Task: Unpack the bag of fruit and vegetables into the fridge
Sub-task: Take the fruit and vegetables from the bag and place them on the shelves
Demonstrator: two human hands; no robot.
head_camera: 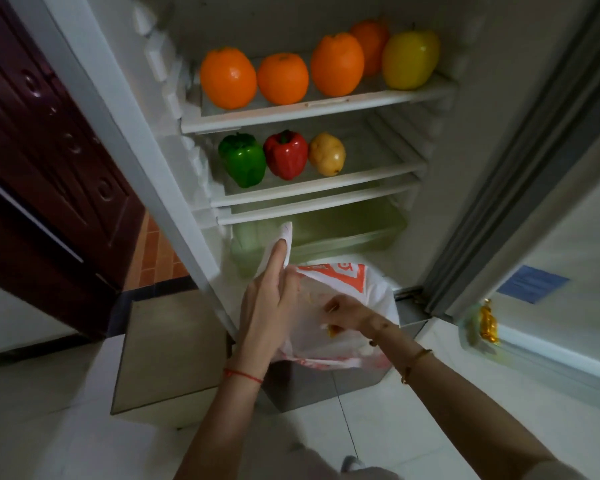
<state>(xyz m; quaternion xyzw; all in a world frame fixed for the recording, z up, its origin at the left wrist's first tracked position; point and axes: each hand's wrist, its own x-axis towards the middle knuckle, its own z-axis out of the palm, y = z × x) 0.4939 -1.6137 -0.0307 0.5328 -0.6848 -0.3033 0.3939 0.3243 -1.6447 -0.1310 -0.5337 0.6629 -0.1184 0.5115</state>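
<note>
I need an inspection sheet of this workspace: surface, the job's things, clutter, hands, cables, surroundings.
Surface: upper shelf carries four oranges and a yellow pepper; lower shelf carries a green pepper, a red pepper and a potato.
Job's things: plastic bag held open before the crisper drawer.
Clutter: nothing seen.
Hands: left hand holds the bag's handle; right hand reaches inside, fingers hidden.
Cables: nothing seen.
Surroundings: fridge door open, dark wooden door, tiled floor.

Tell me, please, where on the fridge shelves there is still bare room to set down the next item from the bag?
The middle shelf is bare to the right of the potato, up to the fridge wall. The top shelf is crowded: four oranges and a yellow pepper fill its width. The drawer below looks empty, though dim.
</note>
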